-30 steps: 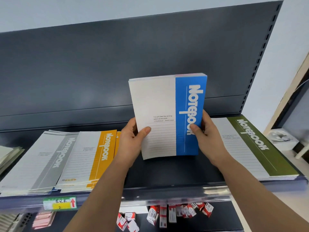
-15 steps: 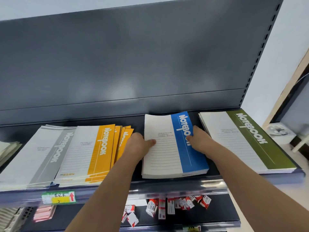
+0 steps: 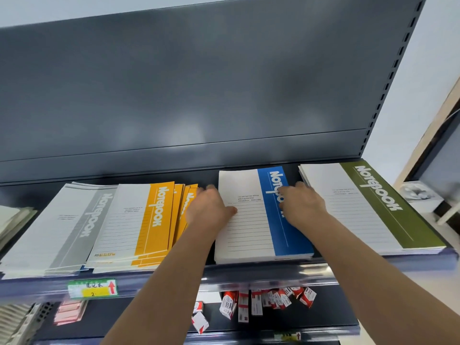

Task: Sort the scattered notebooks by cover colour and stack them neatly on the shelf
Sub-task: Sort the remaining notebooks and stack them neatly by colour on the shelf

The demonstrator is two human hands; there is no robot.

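Grey metal is forming the shelf point(image 3: 249, 272), where four piles of notebooks are lying flat side by side: a grey pile point(image 3: 59, 227) at far left, an orange pile point(image 3: 142, 220), the blue pile point(image 3: 251, 227) and a green pile point(image 3: 368, 205) at far right. Each top cover is showing a white ruled panel beside a coloured band printed "Notebook". Two hands are working the squared blue pile: the left hand point(image 3: 209, 207) is gripping its left edge, thumb lying on the white panel, and the right hand point(image 3: 301, 205) is gripping its right edge, covering part of the lettering, fingertips hidden. At least three orange covers are fanning out. How many books each pile is holding is unclear. Small red-and-white boxes point(image 3: 263, 300) on the level below are blurring together, uncountable.
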